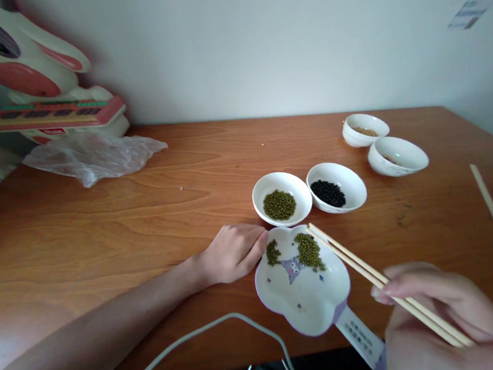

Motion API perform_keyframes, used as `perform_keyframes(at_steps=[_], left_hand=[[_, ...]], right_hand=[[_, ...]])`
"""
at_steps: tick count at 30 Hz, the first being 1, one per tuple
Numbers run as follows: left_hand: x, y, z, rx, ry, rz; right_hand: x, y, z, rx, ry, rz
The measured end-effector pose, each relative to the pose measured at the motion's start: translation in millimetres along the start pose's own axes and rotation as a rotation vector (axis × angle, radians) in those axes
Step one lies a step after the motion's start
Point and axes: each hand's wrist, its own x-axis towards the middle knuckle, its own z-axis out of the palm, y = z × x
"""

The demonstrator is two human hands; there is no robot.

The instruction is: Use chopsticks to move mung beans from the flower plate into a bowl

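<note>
My left hand (237, 252) rests on the table with curled fingers, its thumb and fingertips at the left rim of a white, flower-shaped dish (300, 307) with a purple edge and cartoon print. Two clusters of green mung beans (309, 251) lie in this dish. My right hand (443, 312) grips a pair of wooden chopsticks (366, 265); their tips are nearly together above the dish's far rim, with a tiny greenish speck there. Just behind stands a white bowl (259, 201) of mung beans, touching a second white bowl (354, 184) of black beans.
Two more white bowls (380, 138) (415, 161) with small contents stand at the back right. A pale strip (486, 194) lies at far right. At left are a cow-shaped toy keyboard (54, 115) and clear plastic bag (97, 158). A white curved wire (190, 331) crosses the front edge.
</note>
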Motion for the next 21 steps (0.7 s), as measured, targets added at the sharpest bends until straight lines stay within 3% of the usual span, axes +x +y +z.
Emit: perform_keyframes(at_steps=[2,4,6,9,14,17,21], left_hand=[[0,0,0,0.005,0.001,0.002],[1,0,1,0.002,0.007,0.008],[1,0,1,-0.003,0.011,0.013],[1,-1,1,-0.005,0.014,0.016],[0,-1,1,0.002,0.006,0.009],[0,-1,2,0.013,0.017,0.014],[1,0,1,0.003,0.019,0.016]], right_hand=[[2,-7,12,0.065,0.098,-0.06],[4,-19,29,0.003,0.163,-0.01],[5,-32,43,-0.069,0.105,0.151],[4,-47,50,-0.033,0.015,0.25],[-2,-30,23,-0.066,0.011,0.268],[-2,-7,2,-0.155,-0.104,0.196],[-3,5,-8,-0.15,-0.296,0.262]])
